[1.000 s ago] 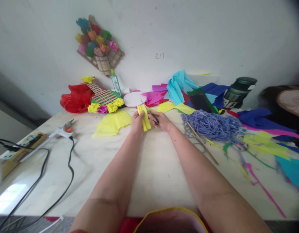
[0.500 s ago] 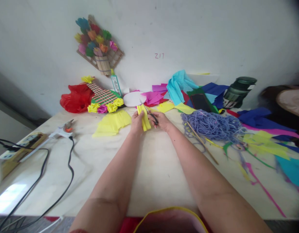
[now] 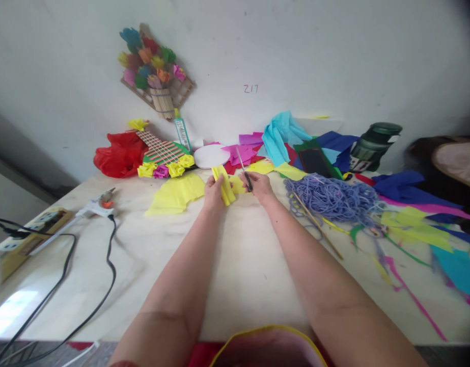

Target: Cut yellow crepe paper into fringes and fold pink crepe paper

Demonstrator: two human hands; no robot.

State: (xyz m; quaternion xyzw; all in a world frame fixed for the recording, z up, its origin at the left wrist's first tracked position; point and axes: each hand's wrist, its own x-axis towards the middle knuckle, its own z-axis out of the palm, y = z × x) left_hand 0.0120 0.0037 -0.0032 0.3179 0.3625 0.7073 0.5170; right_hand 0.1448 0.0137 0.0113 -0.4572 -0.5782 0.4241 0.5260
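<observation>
My left hand is closed around a folded strip of yellow crepe paper, held up just above the table. My right hand grips a pair of black-handled scissors, blades pointing up and away, just right of the strip. A small cut-off yellow piece lies between the two hands. A larger yellow crepe sheet rests on the table to the left of my left hand.
Purple yarn with a wooden stick lies right. Coloured paper scraps, a phone and a dark jar sit beyond. A glue gun, black cable and power strip are left. Paper-flower crafts stand by the wall.
The scissors swung from across the yellow strip to upright on its right. A small yellow piece now lies between the hands. My left hand shifted slightly up with the strip.
</observation>
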